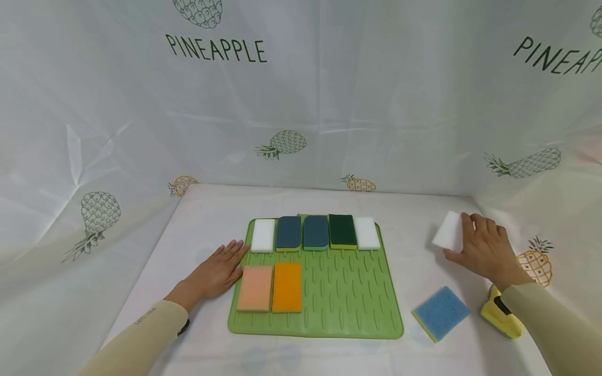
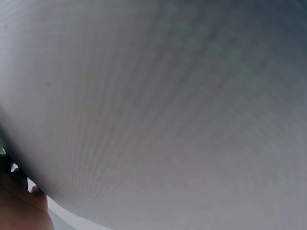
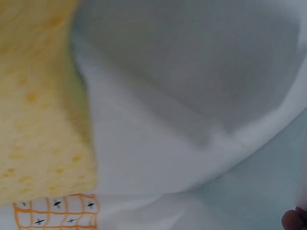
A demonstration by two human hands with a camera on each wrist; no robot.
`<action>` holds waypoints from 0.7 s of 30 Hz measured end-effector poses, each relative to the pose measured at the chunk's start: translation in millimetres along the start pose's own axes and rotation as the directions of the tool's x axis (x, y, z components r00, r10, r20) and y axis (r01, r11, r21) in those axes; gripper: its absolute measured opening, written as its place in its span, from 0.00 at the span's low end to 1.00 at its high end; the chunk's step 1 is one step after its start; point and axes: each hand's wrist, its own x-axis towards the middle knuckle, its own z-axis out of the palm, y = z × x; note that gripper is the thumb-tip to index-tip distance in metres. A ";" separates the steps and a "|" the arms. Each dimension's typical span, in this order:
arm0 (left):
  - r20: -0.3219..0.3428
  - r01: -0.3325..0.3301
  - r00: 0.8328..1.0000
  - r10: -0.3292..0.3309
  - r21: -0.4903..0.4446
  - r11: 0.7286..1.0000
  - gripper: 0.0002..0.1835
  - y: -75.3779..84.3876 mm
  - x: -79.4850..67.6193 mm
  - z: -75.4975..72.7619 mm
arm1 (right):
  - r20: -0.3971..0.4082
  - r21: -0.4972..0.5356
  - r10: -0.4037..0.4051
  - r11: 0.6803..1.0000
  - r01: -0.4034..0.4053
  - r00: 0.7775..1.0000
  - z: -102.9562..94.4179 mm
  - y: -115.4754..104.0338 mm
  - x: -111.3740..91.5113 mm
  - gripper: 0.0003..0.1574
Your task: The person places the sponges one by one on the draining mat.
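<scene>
At the right of the head view, my right hand (image 1: 486, 250) pinches a white sponge (image 1: 449, 231) between thumb and fingers, with the sponge tilted. Only a fingertip of this hand shows in the right wrist view. My left hand (image 1: 213, 271) lies with fingers extended at the left edge of a green ribbed mat (image 1: 348, 297), fingertips right at its rim. Along the mat's back stand a white sponge (image 1: 263, 235), two dark blue ones (image 1: 288, 231), a dark green one (image 1: 342, 230) and another white one (image 1: 367, 233). In front lie a pink sponge (image 1: 255, 288) and an orange sponge (image 1: 287, 287).
Right of the mat lies a blue sponge (image 1: 441, 313) with a yellow underside. A yellow sponge (image 1: 500, 316) sits by my right forearm and fills the left of the right wrist view. A pineapple-printed white sheet (image 1: 376, 104) rises behind and at the sides.
</scene>
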 end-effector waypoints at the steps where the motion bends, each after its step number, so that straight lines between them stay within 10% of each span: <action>1: -0.001 0.000 1.000 0.000 -0.002 1.000 0.35 0.2 -0.2 -0.3 | -0.024 0.001 -0.023 1.000 0.023 0.999 0.6 -5.8 3.8 0.73; 21: -0.013 -0.007 1.000 0.007 0.004 1.000 0.35 3.9 -1.9 -4.3 | -0.149 0.004 -0.230 0.972 0.233 0.962 -8.1 -110.3 51.5 0.65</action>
